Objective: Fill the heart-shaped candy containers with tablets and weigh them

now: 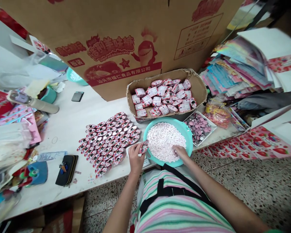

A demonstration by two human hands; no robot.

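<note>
Table edge (87, 186) | teal basin (184, 127) beside | left hand (135, 158): wrapper (143, 147) | right hand (180, 152): candies (162, 142)

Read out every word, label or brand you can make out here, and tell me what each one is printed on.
"Shaped and delicious candy": red print on the cardboard carton
"汕头市福仁食品有限公司": red band on the carton
"板装": small red label on the carton
The boxed panel on the carton is too small to read.
The candy packets in the cardboard tray are too small to read.
</note>
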